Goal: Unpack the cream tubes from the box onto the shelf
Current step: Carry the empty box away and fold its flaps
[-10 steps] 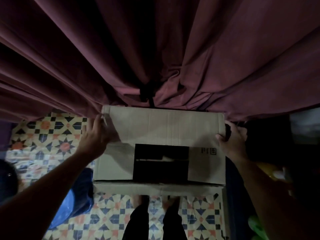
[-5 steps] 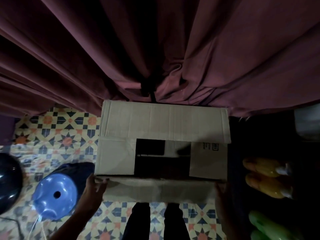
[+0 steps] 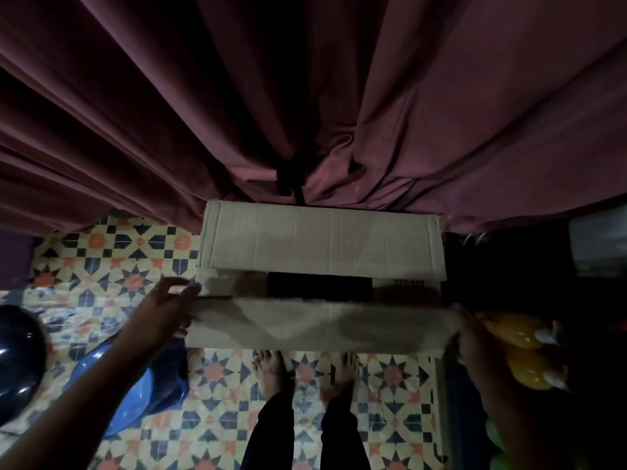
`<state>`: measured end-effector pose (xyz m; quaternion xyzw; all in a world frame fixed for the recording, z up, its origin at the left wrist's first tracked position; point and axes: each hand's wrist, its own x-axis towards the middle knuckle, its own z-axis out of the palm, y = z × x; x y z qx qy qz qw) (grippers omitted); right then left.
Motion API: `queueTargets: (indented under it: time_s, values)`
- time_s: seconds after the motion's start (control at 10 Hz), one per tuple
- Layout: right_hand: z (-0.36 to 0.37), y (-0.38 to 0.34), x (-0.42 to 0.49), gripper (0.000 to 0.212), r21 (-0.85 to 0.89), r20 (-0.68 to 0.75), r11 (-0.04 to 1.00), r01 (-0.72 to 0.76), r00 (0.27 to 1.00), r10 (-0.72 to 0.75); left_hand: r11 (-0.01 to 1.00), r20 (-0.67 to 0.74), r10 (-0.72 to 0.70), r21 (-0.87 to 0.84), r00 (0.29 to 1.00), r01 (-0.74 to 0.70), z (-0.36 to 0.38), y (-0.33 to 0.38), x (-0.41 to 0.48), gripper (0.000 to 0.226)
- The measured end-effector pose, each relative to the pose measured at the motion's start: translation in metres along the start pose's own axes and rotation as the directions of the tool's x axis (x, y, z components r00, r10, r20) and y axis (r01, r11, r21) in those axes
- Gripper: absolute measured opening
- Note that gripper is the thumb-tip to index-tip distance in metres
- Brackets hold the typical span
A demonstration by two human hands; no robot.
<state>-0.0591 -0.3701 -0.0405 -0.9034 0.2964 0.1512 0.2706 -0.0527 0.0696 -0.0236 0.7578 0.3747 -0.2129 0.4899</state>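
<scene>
A brown cardboard box (image 3: 322, 242) stands on the patterned floor against a maroon curtain. Its far flap lies folded over the top. The near flap (image 3: 315, 325) is raised toward me. My left hand (image 3: 166, 310) grips the flap's left end, thumb on top. My right hand (image 3: 475, 337) holds the flap's right end, in deep shadow. A narrow dark gap (image 3: 319, 283) shows between the flaps. No cream tubes are visible.
Yellow bottles (image 3: 522, 351) and a green one (image 3: 495, 439) lie in the dark at the right. A blue plastic item (image 3: 135, 398) and a dark round object (image 3: 17, 357) sit on the floor at left. My bare feet (image 3: 305, 368) stand just before the box.
Both hands left the far flap, came to the near flap and lifted it up toward me; the dark opening now looks narrower.
</scene>
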Motion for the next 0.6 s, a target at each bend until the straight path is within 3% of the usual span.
queueTargets:
  time_s: [0.1,0.2,0.3,0.4,0.6]
  values:
    - [0.014,-0.018,0.001,0.077,-0.075,0.072,0.995,0.063,0.996,-0.058,0.779,-0.006,0.254,0.594,0.967,-0.201,0.024,0.003,0.003,0.078]
    - [0.027,-0.040,0.004,0.091,-0.116,0.126,0.968,0.221,0.970,-0.206,0.644,0.136,0.280,0.708,0.950,-0.291,0.041,-0.023,0.018,0.105]
    - [0.034,-0.046,0.008,0.086,-0.137,0.149,0.954,0.266,0.958,-0.246,0.687,0.158,0.327,0.638,0.932,-0.349,0.053,-0.031,0.025,0.113]
    - [0.027,-0.046,0.004,0.084,-0.194,0.214,0.942,0.274,0.949,-0.232,0.711,0.153,0.331,0.609,0.931,-0.353,0.057,-0.035,0.020,0.107]
    - [0.014,-0.008,-0.021,0.083,-0.100,0.234,0.922,0.374,0.910,-0.343,0.750,0.076,0.376,0.560,0.923,-0.352,0.038,-0.033,-0.023,0.085]
